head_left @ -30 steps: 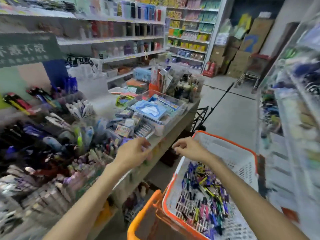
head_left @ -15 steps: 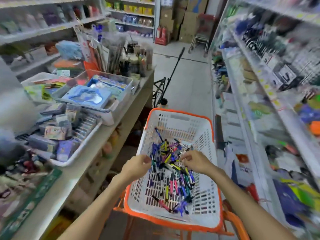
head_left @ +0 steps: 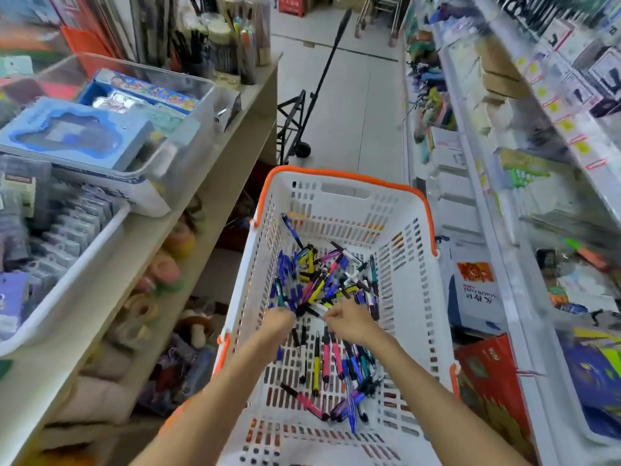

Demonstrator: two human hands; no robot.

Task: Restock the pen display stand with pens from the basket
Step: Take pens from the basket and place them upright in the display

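Observation:
A white basket (head_left: 413, 297) with an orange rim stands in the aisle below me. On its slotted floor lies a heap of pens (head_left: 322, 280) in blue, yellow, pink, purple and black. Both my hands are down inside the basket at the middle of the heap. My left hand (head_left: 277, 322) has its fingers curled among the pens; whether it holds one is hidden. My right hand (head_left: 347, 321) pinches at a pen with curled fingertips. The pen display stand is out of view.
A counter (head_left: 201, 210) runs along the left with a clear bin (head_left: 188, 105) of boxed goods and a white tray (head_left: 84, 257) of packets. Shelving (head_left: 504, 203) lines the right. A black folding trolley (head_left: 299, 126) stands in the aisle beyond the basket.
My view has swung from the pen display on the left down to the basket. Both hands have moved from the counter and basket rim down into the pen heap.

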